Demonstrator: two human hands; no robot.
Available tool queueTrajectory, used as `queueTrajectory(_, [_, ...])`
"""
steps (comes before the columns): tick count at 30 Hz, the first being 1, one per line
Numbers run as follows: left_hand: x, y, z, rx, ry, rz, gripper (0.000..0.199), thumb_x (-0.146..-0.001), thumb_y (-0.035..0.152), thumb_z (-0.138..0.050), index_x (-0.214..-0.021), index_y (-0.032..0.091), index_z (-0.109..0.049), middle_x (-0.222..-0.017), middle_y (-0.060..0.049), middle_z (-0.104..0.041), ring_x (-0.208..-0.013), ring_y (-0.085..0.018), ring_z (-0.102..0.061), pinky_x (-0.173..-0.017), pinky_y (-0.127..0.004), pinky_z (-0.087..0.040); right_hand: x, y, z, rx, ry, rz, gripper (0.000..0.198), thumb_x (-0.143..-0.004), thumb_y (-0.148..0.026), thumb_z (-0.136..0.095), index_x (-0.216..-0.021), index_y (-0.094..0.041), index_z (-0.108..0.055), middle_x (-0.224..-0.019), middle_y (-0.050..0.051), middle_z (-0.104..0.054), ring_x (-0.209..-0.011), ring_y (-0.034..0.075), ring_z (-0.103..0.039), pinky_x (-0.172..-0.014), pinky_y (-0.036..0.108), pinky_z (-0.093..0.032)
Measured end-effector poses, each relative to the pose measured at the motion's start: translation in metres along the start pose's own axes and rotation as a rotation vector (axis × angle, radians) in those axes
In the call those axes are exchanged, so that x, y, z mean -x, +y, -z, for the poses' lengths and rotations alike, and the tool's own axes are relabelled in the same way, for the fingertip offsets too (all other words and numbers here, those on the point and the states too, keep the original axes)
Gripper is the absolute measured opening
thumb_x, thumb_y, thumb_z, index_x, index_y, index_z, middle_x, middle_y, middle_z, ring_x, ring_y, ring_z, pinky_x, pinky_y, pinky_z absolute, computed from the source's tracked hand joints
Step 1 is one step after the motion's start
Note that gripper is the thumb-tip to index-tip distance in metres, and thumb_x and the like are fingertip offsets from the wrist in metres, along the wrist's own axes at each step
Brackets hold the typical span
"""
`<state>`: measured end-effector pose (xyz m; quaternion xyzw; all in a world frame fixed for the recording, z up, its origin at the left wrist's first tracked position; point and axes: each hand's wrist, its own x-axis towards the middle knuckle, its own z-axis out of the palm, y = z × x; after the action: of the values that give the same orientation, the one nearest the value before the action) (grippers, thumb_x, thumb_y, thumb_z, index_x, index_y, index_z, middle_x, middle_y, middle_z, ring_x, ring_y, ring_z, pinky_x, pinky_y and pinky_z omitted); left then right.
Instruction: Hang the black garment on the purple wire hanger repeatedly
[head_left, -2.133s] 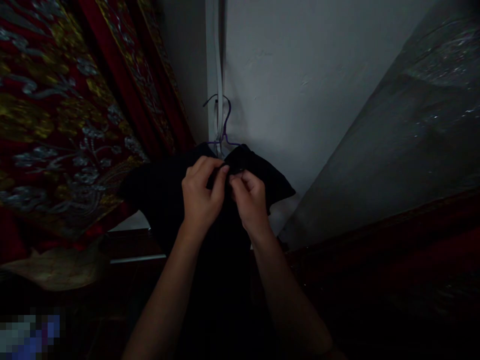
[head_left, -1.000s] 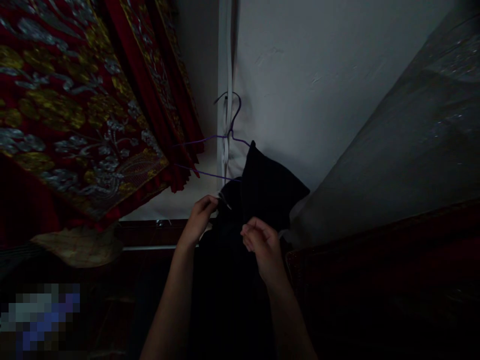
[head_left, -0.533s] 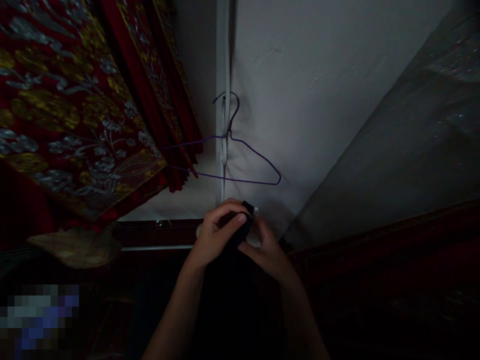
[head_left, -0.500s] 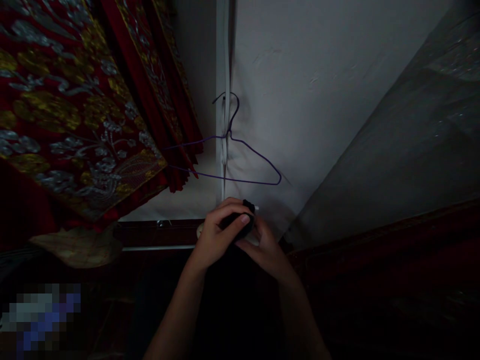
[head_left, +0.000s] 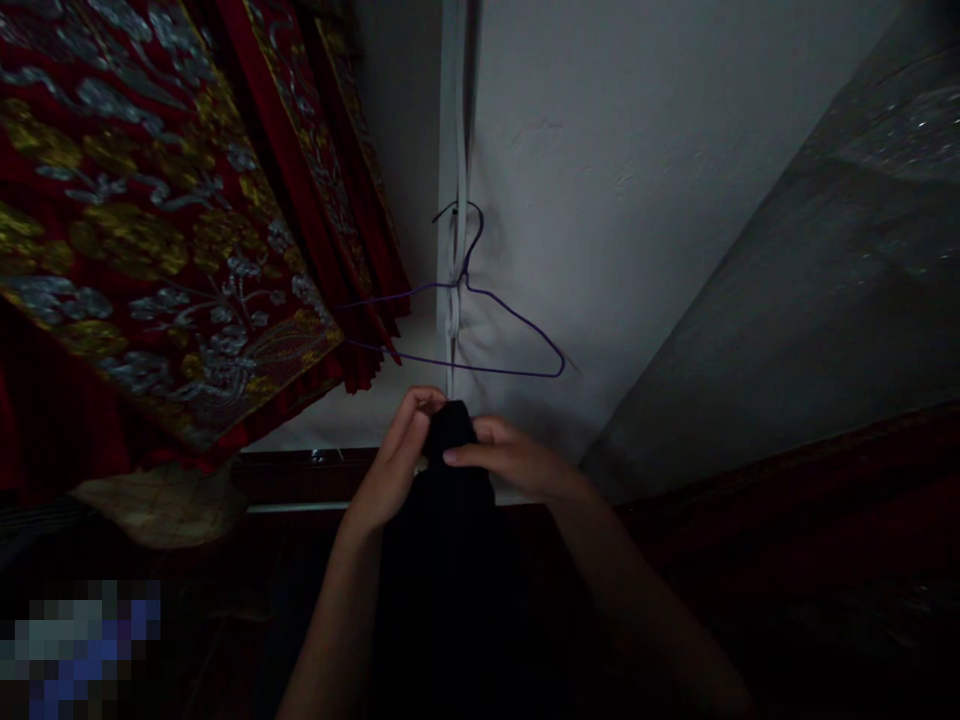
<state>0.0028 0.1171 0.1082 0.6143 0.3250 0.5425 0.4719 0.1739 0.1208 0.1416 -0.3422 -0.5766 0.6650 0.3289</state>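
Two hands of ours show, with one black cloth (head_left: 448, 435) between them. From the left, we see one red hanging (head_left: 202, 230) with gold and silver flowers, in at least two layers, and one pale checked cloth (head_left: 169, 505) below it. Next, our left hand (head_left: 394, 455) curves its grip about the black cloth's left edge; whether it clamps or only steadies it, we cannot tell. The black cloth stands below one purple wire hanger (head_left: 466, 277), apart from it, so we judge that it is free of the hanger. Its top looks gathered narrow, while the lower part, lost in shadow, seems not yet gathered. Our right hand (head_left: 510, 455) has its grip clamped on the black cloth, thumb in front. Farther right, we count one white wall (head_left: 637, 120) and one clear plastic sheet (head_left: 847, 240).
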Motion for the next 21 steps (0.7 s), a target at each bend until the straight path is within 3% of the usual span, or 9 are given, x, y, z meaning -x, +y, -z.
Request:
queueTrajectory(3, [0.002,-0.017,0.008,0.053,-0.119,0.198,0.067,-0.090,0.078,-0.041,-0.119,0.024,-0.068,-0.103,-0.011,-0.073,-0.104,-0.030,-0.066,-0.087,-0.042,-0.052,-0.008,-0.017,0.018,-0.024,0.232,0.065,0.012,-0.062,-0.027,-0.070,-0.062,-0.017,-0.065,-0.055,-0.003,-0.058,-0.048,0.010,-0.047,-0.046,0.021,-0.032])
queueTrajectory(7, [-0.002,-0.034,0.007,-0.228,-0.161,0.401,0.057,-0.082,0.072,-0.061,-0.097,0.020,-0.077,-0.101,-0.009,-0.077,-0.103,-0.032,-0.067,-0.091,-0.039,-0.050,-0.019,-0.038,0.049,0.197,0.441,0.381,0.016,-0.062,-0.025,-0.062,-0.048,-0.020,-0.057,-0.049,-0.004,-0.050,-0.046,0.010,-0.041,-0.045,0.023,-0.028])
queueTrajectory(9, [-0.005,-0.039,0.005,-0.283,-0.226,0.501,0.058,-0.084,0.071,-0.058,-0.096,0.018,-0.077,-0.098,-0.009,-0.078,-0.096,-0.032,-0.070,-0.083,-0.036,-0.052,-0.028,-0.039,0.061,0.300,0.573,0.594,0.013,-0.066,-0.023,-0.058,-0.055,-0.020,-0.064,-0.057,-0.003,-0.057,-0.056,0.013,-0.050,-0.055,0.025,-0.038])
queueTrajectory(11, [-0.007,-0.043,0.006,-0.328,-0.258,0.553,0.060,-0.084,0.071,-0.057,-0.094,0.016,-0.078,-0.096,-0.010,-0.079,-0.091,-0.032,-0.071,-0.076,-0.035,-0.052,-0.043,-0.028,0.067,0.318,0.663,0.730,0.019,-0.069,-0.022,-0.056,-0.077,-0.022,-0.073,-0.079,0.000,-0.068,-0.076,0.016,-0.059,-0.074,0.027,-0.046])
queueTrajectory(14, [-0.005,-0.045,0.010,-0.357,-0.291,0.571,0.059,-0.080,0.069,-0.065,-0.102,0.015,-0.077,-0.099,-0.009,-0.078,-0.089,-0.031,-0.072,-0.075,-0.034,-0.053,-0.068,0.002,0.069,0.246,0.634,0.659,0.029,-0.074,-0.031,-0.059,-0.099,-0.023,-0.072,-0.101,0.002,-0.072,-0.093,0.018,-0.062,-0.087,0.030,-0.047])
queueTrajectory(17, [0.001,-0.044,0.019,-0.283,-0.276,0.535,0.060,-0.078,0.063,-0.072,-0.115,0.017,-0.073,-0.110,-0.007,-0.077,-0.098,-0.030,-0.071,-0.079,-0.033,-0.054,-0.089,0.029,0.070,0.308,0.555,0.445,0.032,-0.081,-0.049,-0.052,-0.080,-0.021,-0.067,-0.080,0.003,-0.068,-0.083,0.020,-0.061,-0.075,0.030,-0.048])
queueTrajectory(21, [0.011,-0.041,0.034,-0.326,-0.193,0.473,0.055,-0.086,0.064,-0.062,-0.105,0.015,-0.074,-0.104,-0.007,-0.077,-0.095,-0.029,-0.070,-0.078,-0.032,-0.053,-0.087,0.036,0.087,0.422,0.656,0.365,0.038,-0.075,-0.055,-0.053,-0.056,-0.021,-0.052,-0.053,-0.001,-0.049,-0.056,0.015,-0.046,-0.053,0.027,-0.032])
